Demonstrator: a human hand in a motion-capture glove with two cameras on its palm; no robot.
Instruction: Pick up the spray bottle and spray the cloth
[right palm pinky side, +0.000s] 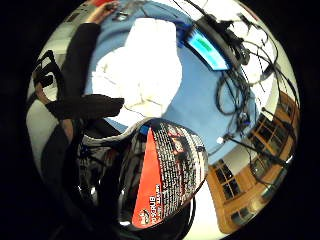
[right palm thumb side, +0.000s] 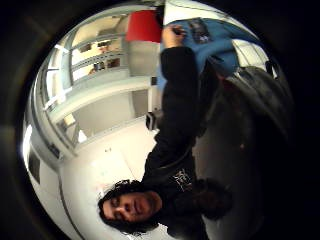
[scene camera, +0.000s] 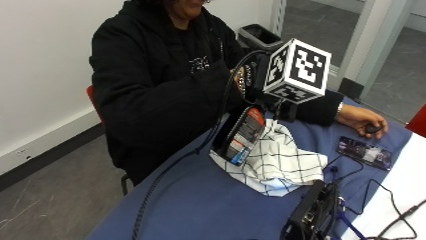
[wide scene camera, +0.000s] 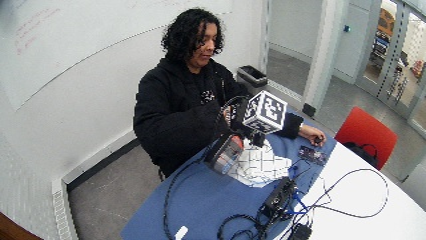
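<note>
R hand (scene camera: 256, 87) apparently grips spray bottle (scene camera: 241, 134) above cloth (scene camera: 276, 162).

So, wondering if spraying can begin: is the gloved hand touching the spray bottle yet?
Touching. In the outside view the right hand grips the spray bottle, lifted and tilted above the cloth.

A blue-covered desk (scene camera: 200, 200) carries a checked cloth (scene camera: 279, 162), a phone (scene camera: 364, 151), cables (wide scene camera: 346, 192) and perhaps a black box (scene camera: 309, 212).

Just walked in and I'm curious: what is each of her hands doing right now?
Gloved right hand: holds the black spray bottle with the red label above the white checked cloth.
Bare left hand: rests on the blue table.
</note>
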